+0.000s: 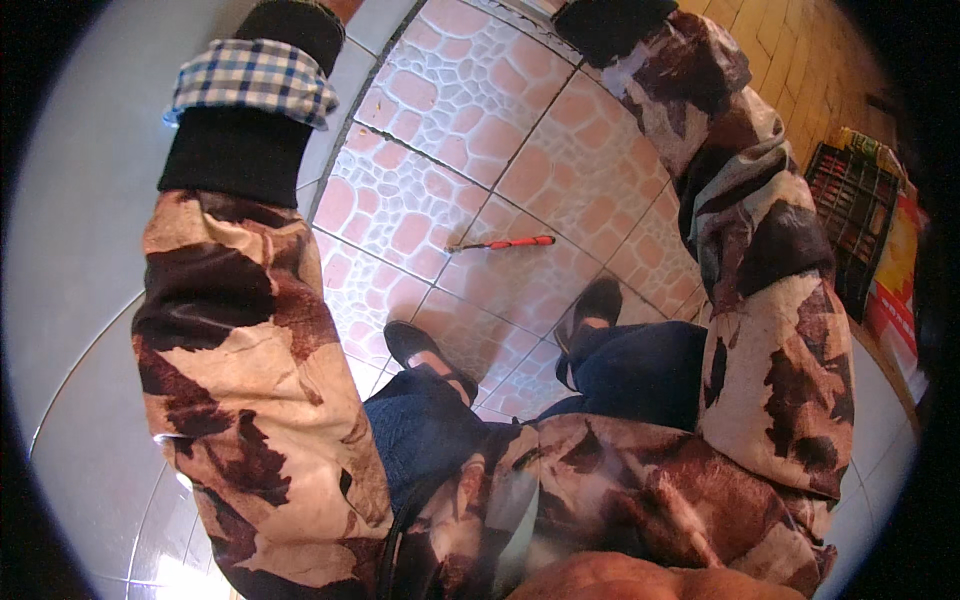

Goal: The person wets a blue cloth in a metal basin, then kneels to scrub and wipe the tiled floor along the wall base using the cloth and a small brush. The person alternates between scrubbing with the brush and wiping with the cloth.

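Both my hands lie beyond the top edge of the head view; only a bit of wrist shows above the left cuff. My left sleeve (247, 300), patterned in brown and cream with a turned-back checked cuff (251, 82), reaches up the left side. The matching right sleeve (757, 225) runs up the right side. On the stone-patterned floor tiles (450, 165) between them lies a slim tool with a red and black handle (523, 242), its thin dark end towards the left. What kind of tool it is, I cannot tell.
My dark shoes (411, 341) stand on the tiles below the tool. At the right are a dark plastic crate (851, 217) and a red and yellow package (896, 292) bearing writing. A wooden surface (780, 52) lies at the upper right, a pale smooth surface (90, 225) at the left.
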Motion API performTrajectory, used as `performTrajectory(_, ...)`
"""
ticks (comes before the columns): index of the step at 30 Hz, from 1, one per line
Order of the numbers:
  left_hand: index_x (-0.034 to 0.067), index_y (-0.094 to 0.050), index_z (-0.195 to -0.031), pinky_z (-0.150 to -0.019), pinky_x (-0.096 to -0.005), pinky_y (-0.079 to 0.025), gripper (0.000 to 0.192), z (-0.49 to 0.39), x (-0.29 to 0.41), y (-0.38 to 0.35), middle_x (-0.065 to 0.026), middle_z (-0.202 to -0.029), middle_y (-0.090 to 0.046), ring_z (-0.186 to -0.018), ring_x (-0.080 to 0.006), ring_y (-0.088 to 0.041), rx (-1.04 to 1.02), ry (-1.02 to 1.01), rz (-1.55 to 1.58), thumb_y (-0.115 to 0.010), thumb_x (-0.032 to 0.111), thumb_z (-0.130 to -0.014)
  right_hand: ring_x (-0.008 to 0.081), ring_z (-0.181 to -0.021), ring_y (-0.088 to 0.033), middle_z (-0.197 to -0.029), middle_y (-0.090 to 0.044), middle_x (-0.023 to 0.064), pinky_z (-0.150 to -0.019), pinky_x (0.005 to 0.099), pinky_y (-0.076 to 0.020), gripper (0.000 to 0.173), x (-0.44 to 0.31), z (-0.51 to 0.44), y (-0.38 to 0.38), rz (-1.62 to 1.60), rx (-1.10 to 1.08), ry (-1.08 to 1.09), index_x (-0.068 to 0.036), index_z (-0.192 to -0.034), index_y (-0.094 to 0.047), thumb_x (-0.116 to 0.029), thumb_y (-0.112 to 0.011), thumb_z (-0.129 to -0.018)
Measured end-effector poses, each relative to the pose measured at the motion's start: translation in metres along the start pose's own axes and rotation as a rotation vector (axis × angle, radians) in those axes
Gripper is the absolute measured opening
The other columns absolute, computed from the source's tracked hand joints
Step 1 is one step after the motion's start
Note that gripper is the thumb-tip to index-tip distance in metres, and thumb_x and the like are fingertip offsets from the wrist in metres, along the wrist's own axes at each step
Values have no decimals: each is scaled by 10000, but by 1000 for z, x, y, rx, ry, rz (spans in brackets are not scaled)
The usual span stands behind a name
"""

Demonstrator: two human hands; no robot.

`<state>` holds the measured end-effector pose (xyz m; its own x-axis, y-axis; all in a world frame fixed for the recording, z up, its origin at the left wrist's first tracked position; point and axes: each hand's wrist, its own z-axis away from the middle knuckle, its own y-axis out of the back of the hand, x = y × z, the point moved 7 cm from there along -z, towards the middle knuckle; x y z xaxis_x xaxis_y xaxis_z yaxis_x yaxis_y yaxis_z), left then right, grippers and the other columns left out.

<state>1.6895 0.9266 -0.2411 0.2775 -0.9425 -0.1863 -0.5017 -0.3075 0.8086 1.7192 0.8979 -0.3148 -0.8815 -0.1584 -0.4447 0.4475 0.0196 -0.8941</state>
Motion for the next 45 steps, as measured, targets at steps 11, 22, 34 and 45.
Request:
performTrajectory(11,40,-575,-942,-750,-420,-463,260,13,10,32,-163,-895,-578,-845,-351,-563,237,255,724,-660,264,-841,189,-849,-639,-893,-659,77,-816,336,-536,356,-11,-27,-12,-114,-283,-67,-88,-862,-601,-390,-435,-953)
performTrajectory(22,76,-575,-911,-681,-419,-458,262,32,40,45,-120,-866,-540,-792,-331,-546,325,-115,272,-682,281,-788,237,-854,-647,-880,-658,116,-811,370,-534,445,0,-9,-9,-68,-195,-85,-79,-914,-611,-491,-441,-924)
performTrajectory(34,27,-633,-818,-646,-469,-432,222,-12,18,45,-194,-718,-546,-713,-394,-538,408,141,310,-516,195,-905,275,-845,-648,-855,-653,142,-789,394,-533,507,10,-7,-4,56,-70,-65,-74,-956,-601,-551,-435,-910)
performTrajectory(45,-16,-629,-709,-676,-496,-465,499,-18,-1,15,-265,-756,-626,-737,-433,-620,72,507,484,-418,363,-957,309,-836,-650,-832,-648,167,-769,415,-532,569,19,-11,16,130,5,-65,-68,-995,-592,-605,-430,-898)
